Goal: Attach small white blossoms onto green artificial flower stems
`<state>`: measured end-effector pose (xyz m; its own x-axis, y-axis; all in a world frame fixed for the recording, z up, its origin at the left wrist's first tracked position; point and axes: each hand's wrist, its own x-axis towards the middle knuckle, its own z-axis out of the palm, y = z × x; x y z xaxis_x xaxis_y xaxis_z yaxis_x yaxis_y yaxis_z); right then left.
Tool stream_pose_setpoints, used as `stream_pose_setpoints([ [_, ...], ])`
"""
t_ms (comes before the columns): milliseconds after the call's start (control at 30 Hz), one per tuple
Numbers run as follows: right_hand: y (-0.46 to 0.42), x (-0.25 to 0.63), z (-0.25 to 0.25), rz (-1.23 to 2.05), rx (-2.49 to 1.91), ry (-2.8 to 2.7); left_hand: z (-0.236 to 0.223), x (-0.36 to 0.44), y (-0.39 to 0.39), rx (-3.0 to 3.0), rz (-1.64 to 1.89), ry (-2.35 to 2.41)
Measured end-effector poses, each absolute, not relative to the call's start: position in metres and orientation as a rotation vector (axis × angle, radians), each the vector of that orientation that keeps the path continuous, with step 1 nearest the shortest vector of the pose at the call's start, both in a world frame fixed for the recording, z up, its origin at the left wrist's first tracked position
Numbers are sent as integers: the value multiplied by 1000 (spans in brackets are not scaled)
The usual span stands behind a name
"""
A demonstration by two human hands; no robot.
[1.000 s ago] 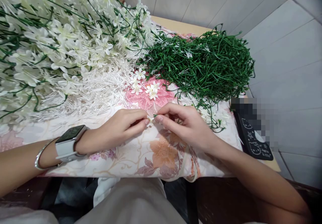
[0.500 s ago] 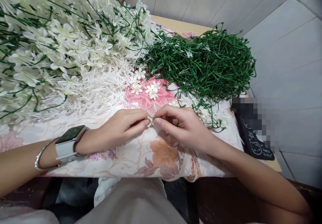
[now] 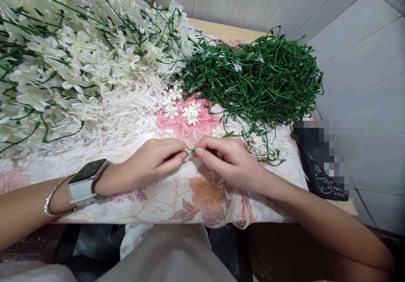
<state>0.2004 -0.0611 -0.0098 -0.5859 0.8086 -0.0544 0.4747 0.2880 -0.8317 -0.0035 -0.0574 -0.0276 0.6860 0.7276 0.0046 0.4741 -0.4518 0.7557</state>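
Note:
My left hand (image 3: 148, 161) and my right hand (image 3: 226, 159) meet fingertip to fingertip over a floral cloth (image 3: 196, 193). Between them they pinch a tiny white artificial flower (image 3: 190, 151) on a thin green stem. Both hands are closed in a pinch; the left wrist wears a smartwatch (image 3: 87, 180) and a bangle. A few loose white blossoms (image 3: 182, 104) lie on the cloth just beyond my fingers.
A heap of bare green plastic stems (image 3: 259, 79) fills the back right. Finished white flower sprays (image 3: 72, 58) and white stamen pieces (image 3: 126, 109) cover the left. A dark phone case (image 3: 322, 176) lies at the table's right edge, beside a tiled wall.
My right hand has shifted slightly left and closer to the left hand, pressing the stem into the flower. One more loose blossom shows behind my right hand.

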Motion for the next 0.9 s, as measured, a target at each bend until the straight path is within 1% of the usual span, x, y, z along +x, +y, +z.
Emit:
stream_pose_setpoints([
  [333,-60,203,-16,1197,-1091,-2271,-26,-2,-58,2144,359,934],
  [567,-61,200,-19,1104,-1057,-2286,-25,-3,-58,2199,384,928],
  [900,-62,198,-25,1102,-1043,-2277,-28,-4,-58,2273,402,888],
])
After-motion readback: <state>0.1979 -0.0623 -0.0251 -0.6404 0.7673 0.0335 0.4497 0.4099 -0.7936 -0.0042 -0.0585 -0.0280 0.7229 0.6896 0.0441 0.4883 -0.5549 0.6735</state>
